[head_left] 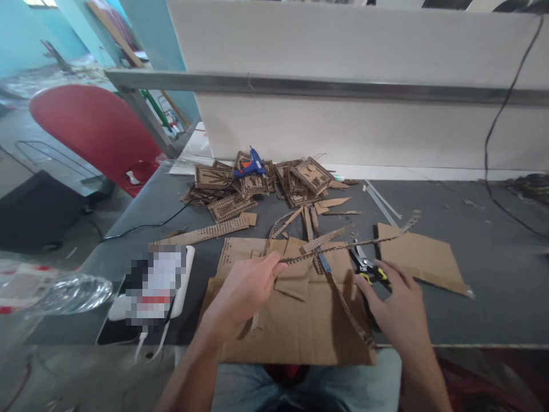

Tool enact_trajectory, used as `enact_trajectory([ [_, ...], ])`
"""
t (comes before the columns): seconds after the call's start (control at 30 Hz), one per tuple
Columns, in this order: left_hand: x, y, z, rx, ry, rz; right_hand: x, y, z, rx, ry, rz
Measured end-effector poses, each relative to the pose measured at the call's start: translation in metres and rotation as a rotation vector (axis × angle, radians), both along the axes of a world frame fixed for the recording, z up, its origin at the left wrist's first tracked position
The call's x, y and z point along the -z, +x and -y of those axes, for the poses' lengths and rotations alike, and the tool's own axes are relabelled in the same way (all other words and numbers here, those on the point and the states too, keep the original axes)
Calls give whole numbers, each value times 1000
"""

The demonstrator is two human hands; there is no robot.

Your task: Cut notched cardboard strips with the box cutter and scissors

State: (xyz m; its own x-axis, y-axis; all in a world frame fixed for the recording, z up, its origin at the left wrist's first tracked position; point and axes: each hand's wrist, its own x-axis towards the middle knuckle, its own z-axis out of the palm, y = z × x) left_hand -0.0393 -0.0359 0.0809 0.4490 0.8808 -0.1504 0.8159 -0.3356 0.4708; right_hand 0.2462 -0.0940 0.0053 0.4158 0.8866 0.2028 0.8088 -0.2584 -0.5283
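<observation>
My left hand [244, 292] pinches one end of a long thin corrugated cardboard strip [343, 247] that stretches to the right above the table. My right hand [397, 309] rests on black and yellow scissors [369, 269] lying on the table, fingers on the handles. Both hands hover over a large flat sheet of brown cardboard [295, 326] at the near table edge. A second narrow strip [349, 312] curves down across that sheet.
A blue glue gun [251, 166] lies on a pile of cut cardboard pieces [257, 186] at the back. Another cardboard sheet [422, 257] lies right. A phone and white device [156, 286] sit left, beside crumpled plastic [68, 292]. A red chair [94, 129] stands beyond.
</observation>
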Motion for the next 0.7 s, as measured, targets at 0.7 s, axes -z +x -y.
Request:
enact_trajectory([
  [0.7, 32, -10, -37, -258, -655, 878, 12, 32, -8, -107, -583, 553],
])
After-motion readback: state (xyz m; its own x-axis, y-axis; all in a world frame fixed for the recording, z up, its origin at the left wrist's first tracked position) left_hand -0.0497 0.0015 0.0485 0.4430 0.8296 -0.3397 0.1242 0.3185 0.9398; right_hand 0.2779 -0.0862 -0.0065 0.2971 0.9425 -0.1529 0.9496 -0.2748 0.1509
